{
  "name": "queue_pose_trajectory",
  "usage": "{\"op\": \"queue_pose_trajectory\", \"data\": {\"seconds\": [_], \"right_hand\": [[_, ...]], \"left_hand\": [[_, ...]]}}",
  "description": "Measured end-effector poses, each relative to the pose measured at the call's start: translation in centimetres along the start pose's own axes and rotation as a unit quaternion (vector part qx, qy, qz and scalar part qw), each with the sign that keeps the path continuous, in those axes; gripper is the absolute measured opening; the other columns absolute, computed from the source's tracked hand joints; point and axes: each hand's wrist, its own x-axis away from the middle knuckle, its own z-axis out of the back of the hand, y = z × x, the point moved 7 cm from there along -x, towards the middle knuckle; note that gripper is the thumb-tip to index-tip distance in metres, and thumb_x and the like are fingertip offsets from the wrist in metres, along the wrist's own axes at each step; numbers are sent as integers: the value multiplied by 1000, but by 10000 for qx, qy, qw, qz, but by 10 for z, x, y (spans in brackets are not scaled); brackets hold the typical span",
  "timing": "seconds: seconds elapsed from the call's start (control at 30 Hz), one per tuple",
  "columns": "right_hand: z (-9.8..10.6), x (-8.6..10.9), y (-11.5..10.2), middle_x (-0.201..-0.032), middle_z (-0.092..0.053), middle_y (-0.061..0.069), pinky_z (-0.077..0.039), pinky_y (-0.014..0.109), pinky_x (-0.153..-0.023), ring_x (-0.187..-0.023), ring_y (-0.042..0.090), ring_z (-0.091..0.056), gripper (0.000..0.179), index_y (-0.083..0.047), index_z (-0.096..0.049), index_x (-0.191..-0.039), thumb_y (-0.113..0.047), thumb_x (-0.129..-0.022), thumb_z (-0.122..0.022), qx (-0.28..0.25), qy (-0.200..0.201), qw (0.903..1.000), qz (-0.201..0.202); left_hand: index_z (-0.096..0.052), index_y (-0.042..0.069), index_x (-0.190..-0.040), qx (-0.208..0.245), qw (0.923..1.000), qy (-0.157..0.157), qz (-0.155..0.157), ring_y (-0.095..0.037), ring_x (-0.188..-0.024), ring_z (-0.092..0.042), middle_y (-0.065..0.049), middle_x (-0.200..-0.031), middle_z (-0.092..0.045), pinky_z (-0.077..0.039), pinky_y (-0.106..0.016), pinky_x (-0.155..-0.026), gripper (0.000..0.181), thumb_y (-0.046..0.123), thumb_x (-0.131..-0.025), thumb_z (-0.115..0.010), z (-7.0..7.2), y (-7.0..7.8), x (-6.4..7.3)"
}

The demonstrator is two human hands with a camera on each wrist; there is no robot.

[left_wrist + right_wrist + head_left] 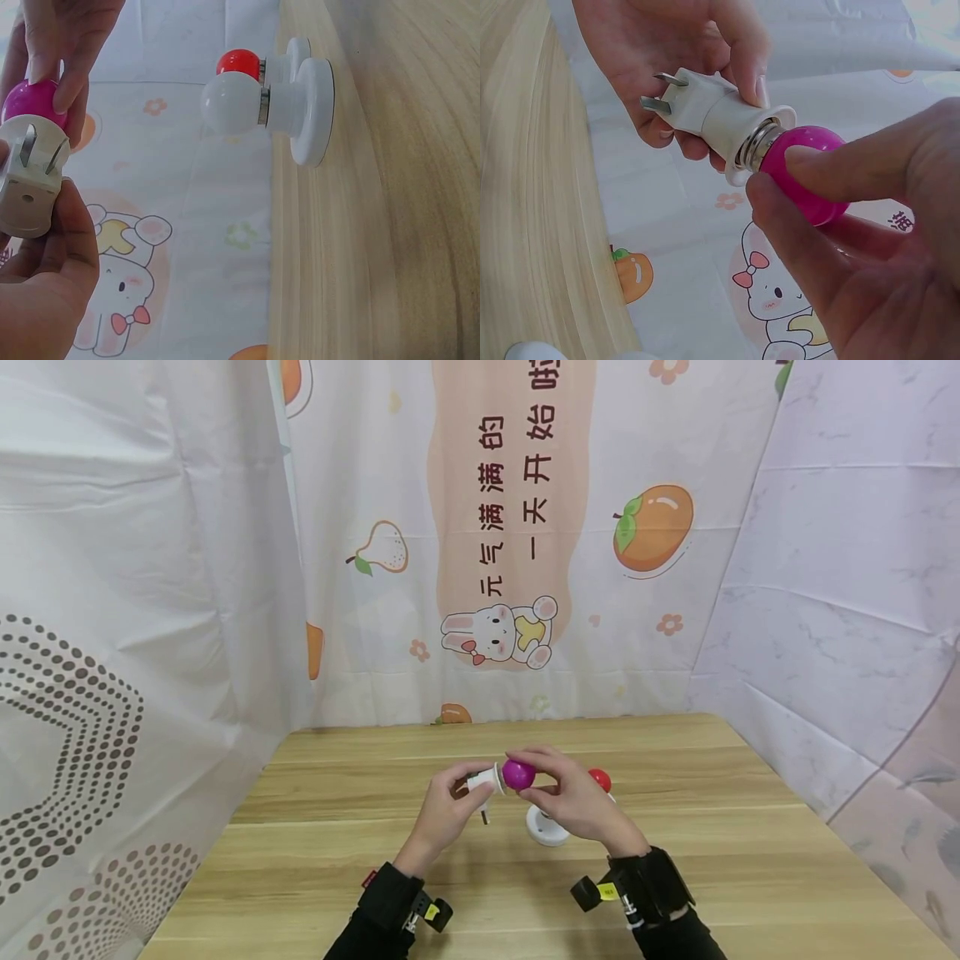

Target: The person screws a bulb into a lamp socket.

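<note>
Over the table, my left hand [441, 810] holds a white plug-in lamp socket [485, 779]. Its two metal prongs [657, 105] stick out at the end away from the bulb. A magenta light bulb [518, 775] is pinched between the thumb and fingers of my right hand [577, 802]. In the right wrist view the bulb's metal screw base [757, 146] sits partly inside the socket's mouth, with some thread showing. The left wrist view shows the socket's prong side, with the magenta bulb [34, 101] behind it.
Beyond the hands two white round-based lamp holders [315, 112] stand on the wooden table [337, 827]. One carries a white bulb [231, 103], the other a red bulb [238, 63]. My right hand partly hides them in the head view. Printed curtains [375, 635] hang around the table.
</note>
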Motion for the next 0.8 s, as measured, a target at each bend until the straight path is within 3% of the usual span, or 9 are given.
{"op": "queue_pose_trajectory", "data": {"seconds": [0.23, 0.37, 0.47, 0.63, 0.8], "right_hand": [[1, 0, 2, -136, -59, 10, -57, 32, -88, -115, 31, -60, 50, -9, -59, -142, -6, -94, -72, 22, 107, 9997, -213], [1, 1, 3, -134, -60, 9, -59, 31, -81, -112, 30, -59, 49, -11, -59, -142, -13, -95, -72, 147, 159, 9991, -356], [1, 2, 5, -133, -59, 9, -59, 33, -73, -112, 31, -60, 50, -13, -59, -142, -17, -95, -73, 71, 174, 9981, -593], [-2, 2, 10, -134, -58, 12, -59, 36, -71, -106, 29, -67, 52, -12, -56, -145, -23, -97, -71, -149, 133, 9955, -923], [-3, 2, 12, -132, -59, 18, -59, 34, -71, -91, 23, -73, 54, -7, -54, -145, -31, -98, -69, -275, 155, 9934, -1105]], "left_hand": [[-68, 2, -126, -26, 10000, -1, -36, -25, -108, -63, -14, -123, -66, -54, -29, -87, 29, 13, -100, -65, 0, -1, 0], [-68, 2, -126, -45, 10000, 6, -5, -19, -106, -63, -13, -123, -66, -54, -29, -87, 29, 12, -99, -65, -1, -1, 0], [-68, 2, -126, -19, 10000, 7, 29, -22, -107, -62, -14, -124, -66, -54, -29, -87, 29, 12, -99, -66, 0, -2, 0], [-66, -1, -127, 3, 10000, -18, 1, -34, -109, -61, -18, -125, -64, -53, -28, -87, 30, 12, -100, -64, -1, -2, 0], [-67, 0, -127, -33, 10000, 7, -29, -28, -107, -62, -18, -124, -65, -53, -28, -86, 29, 12, -100, -64, 0, -1, 0]]}}
